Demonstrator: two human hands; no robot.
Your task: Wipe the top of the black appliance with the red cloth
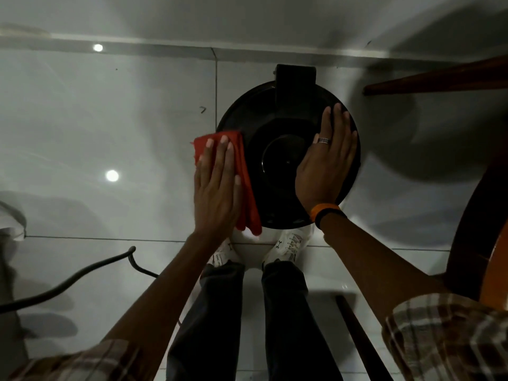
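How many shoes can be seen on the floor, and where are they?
2. The left shoe is below the red cloth; the right shoe is just below the black appliance. Both are partly hidden by arms and trousers.

Glossy white tiled floor (110, 127), two ceiling-light reflections at left of frame. Pale wall (247, 17) along top. Dark wooden furniture (478, 188) at right edge. Black cable (82, 273) lower left.
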